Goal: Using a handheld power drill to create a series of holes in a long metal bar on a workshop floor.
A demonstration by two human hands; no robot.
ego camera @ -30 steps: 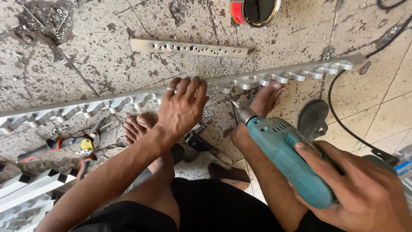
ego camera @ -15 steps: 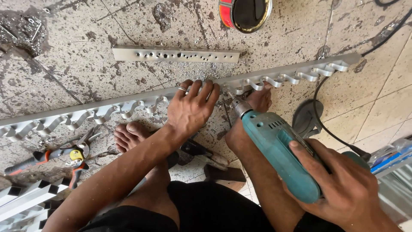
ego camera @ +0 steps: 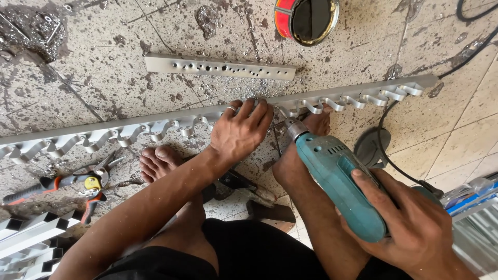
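My left hand (ego camera: 239, 130) presses flat on a long aluminium rail (ego camera: 155, 124) with curved clips that lies across the tiled floor. A ring shows on one finger. My right hand (ego camera: 410, 223) grips a teal electric drill (ego camera: 337, 179). Its chuck and bit point at the rail just right of my left fingers. My bare right foot (ego camera: 306, 140) rests against the rail under the drill, and my left foot (ego camera: 158, 163) lies just below the rail.
A short drilled aluminium bar (ego camera: 218, 67) lies beyond the rail among metal shavings. A red-rimmed round tin (ego camera: 306, 18) is at the top. Orange-handled snips (ego camera: 62, 184) lie at left, white frame pieces (ego camera: 26, 243) bottom left. A black cable (ego camera: 399, 166) runs at right.
The drill has come closer to the rail, its bit now near my left fingers. My left hand stays pressed on the rail. The view has shifted slightly.
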